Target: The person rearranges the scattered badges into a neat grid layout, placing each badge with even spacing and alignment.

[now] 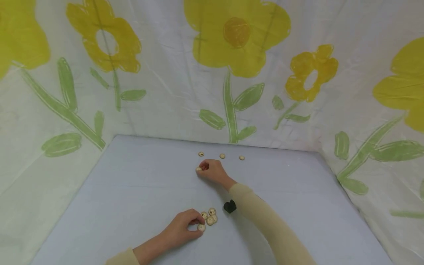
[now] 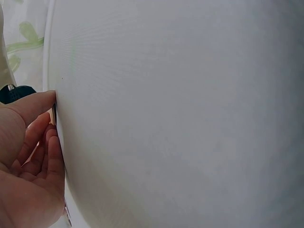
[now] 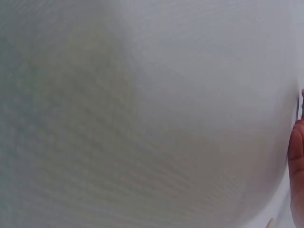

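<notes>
In the head view my left hand pinches a small round wooden disc with a printed mark, between thumb and fingers at table level. Right beside it lies a loose cluster of several similar discs, some overlapping. Farther out, my right hand pinches another wooden disc by its edge. That disc is just in front of the leftmost disc of a spaced row. In the left wrist view the left thumb and fingers meet on the disc's thin edge. Only part of the right hand shows in the right wrist view.
Two more discs, one in the middle and one at the right, continue the row near the table's back edge. A dark heart-shaped thing is beside the right sleeve. The pale table meets a flower-painted curtain.
</notes>
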`<state>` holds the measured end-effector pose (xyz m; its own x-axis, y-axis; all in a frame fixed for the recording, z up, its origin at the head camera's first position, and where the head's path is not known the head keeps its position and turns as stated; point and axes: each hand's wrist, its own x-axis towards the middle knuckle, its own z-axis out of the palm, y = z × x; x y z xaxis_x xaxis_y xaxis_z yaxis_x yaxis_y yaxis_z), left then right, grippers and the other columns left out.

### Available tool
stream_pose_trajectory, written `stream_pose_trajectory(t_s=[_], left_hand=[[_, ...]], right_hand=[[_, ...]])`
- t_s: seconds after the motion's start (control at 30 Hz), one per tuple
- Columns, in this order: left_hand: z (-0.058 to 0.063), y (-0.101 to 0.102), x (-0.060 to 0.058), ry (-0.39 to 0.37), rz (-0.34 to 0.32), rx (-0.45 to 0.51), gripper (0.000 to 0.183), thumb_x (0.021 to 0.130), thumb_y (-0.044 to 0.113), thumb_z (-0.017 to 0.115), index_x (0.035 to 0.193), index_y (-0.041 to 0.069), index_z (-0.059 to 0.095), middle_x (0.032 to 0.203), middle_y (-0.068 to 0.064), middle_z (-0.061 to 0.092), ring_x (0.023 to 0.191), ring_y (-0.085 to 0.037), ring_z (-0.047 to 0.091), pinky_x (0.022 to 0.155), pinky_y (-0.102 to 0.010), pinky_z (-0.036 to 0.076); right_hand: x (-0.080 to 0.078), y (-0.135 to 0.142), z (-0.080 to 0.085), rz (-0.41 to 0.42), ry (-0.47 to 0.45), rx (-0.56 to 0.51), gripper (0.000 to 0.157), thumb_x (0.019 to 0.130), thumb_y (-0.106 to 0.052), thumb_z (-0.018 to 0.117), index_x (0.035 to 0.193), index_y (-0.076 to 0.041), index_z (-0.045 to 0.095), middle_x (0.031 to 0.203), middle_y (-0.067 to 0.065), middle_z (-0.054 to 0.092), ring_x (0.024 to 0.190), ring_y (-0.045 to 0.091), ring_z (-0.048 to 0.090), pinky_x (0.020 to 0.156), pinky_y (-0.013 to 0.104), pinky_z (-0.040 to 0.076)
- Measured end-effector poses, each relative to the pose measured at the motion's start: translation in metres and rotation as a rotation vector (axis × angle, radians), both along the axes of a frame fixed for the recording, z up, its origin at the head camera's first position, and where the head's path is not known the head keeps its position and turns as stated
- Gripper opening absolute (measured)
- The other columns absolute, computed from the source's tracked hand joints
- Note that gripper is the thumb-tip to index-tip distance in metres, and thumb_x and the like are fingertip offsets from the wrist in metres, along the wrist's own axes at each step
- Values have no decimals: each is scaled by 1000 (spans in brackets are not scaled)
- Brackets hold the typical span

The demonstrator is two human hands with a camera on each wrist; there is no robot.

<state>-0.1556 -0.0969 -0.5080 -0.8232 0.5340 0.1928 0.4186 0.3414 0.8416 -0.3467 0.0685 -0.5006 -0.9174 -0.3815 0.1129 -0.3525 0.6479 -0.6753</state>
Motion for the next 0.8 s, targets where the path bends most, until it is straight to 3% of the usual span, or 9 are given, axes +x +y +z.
stream_pose_trajectory(t_s=[0.43,0.8], left_hand=[[1,0,1,-12,4,-4,20,82,7,76,99,11,66,97,4,62,90,-10,58,80,-25,51],[0,1,0,25,8,-11,21,81,5,77,98,10,66,95,3,63,88,-8,59,79,-24,52]], right_hand=[[0,-2,-1,22,16,1,12,85,-15,74,92,-7,70,79,-1,64,73,9,56,68,23,47],[3,-1,1,24,19,2,12,85,-14,74,94,-6,69,81,0,63,75,10,56,69,24,47]])
